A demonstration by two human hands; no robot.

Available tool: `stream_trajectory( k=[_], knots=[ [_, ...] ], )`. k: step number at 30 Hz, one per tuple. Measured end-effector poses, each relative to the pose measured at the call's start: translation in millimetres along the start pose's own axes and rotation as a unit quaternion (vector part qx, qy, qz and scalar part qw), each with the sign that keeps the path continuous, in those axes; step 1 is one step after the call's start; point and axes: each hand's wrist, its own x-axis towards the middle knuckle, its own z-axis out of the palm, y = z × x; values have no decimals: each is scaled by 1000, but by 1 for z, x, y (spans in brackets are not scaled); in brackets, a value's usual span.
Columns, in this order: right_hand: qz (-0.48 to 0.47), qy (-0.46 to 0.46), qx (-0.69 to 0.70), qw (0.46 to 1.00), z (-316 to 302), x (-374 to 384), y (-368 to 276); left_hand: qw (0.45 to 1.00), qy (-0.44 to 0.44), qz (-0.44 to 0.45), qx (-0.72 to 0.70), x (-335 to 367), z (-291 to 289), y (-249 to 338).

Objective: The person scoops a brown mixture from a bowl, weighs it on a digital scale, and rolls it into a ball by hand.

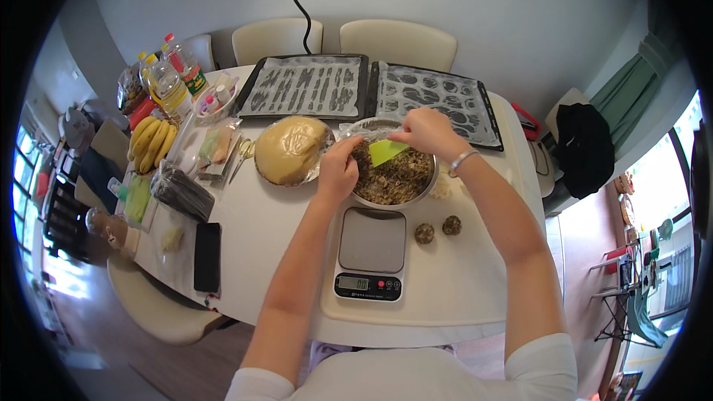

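A round metal bowl (407,205) holds a brown, crumbly filling (397,178). My right hand (429,132) is closed on a lime-green scraper (386,151), its blade over the filling at the far side of the bowl. At the bowl's left rim, my left hand (339,169) grips the edge with bent fingers. Just in front of the bowl stands a kitchen scale (373,241) with a bare weighing plate. Two balls, a left one (424,234) and a right one (451,225), of similar brown mix lie to the right of the scale.
Left of the bowl, dough (291,150) sits under clear film. Two lined baking trays, one left (303,86) and one right (438,100), lie at the back. Bananas (152,142), oil bottles (165,83), scissors (243,154) and a black phone (208,257) occupy the left side.
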Motion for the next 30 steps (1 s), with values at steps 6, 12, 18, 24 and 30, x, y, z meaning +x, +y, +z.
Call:
stream_trajectory(
  k=[6,12,18,24,30],
  knots=[
    [-13,-50,-52,997,-2,31,-14,997,44,47,-40,0,5,-1],
    [-63,-83,-115,988,-12,35,-35,995,68,41,-62,1,6,-7],
    [-56,-91,-88,990,-10,47,-28,992,64,12,-111,1,8,-11],
    [-65,-109,-57,990,3,61,-25,987,42,2,-153,-1,8,-18],
    [-62,-139,-17,988,11,72,-17,976,48,-16,-213,0,9,-19]
  ],
)
